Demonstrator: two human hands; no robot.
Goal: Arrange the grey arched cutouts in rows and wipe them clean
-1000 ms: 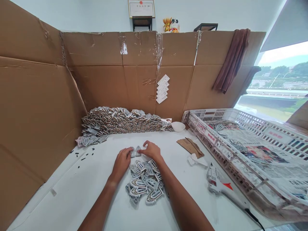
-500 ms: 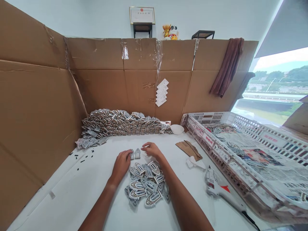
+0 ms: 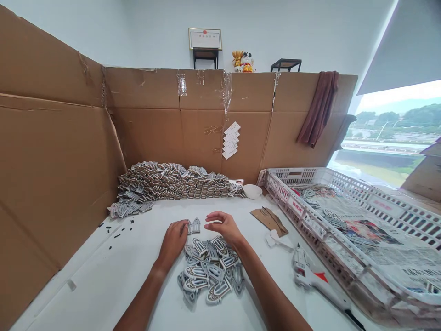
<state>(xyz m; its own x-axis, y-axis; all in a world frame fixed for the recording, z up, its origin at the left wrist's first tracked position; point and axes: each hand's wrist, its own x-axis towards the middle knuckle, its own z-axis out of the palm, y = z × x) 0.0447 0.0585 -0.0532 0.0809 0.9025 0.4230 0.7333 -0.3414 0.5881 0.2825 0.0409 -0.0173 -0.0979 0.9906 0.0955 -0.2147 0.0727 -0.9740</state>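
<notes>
A loose heap of small grey arch-shaped pieces [image 3: 210, 269] lies on the white table [image 3: 103, 276] between my forearms. Just beyond it two of these pieces [image 3: 194, 225] stand side by side. My left hand [image 3: 175, 240] rests by them, fingers curled, its fingertips touching the left piece. My right hand [image 3: 223, 226] hovers just to their right, lifted a little off the table, fingers slightly bent and apart, holding nothing I can see.
Rows of stacked grey pieces [image 3: 172, 179] line the cardboard wall [image 3: 55, 165] at the back. A white bowl [image 3: 252, 191], brown card scraps [image 3: 270, 219], a glue gun [image 3: 310, 276] and a white plastic crate [image 3: 347, 230] lined with newspaper stand to the right.
My right hand has let go of the standing pieces and lifted a little to the right. My left hand stays at them. The view has tilted slightly upward.
</notes>
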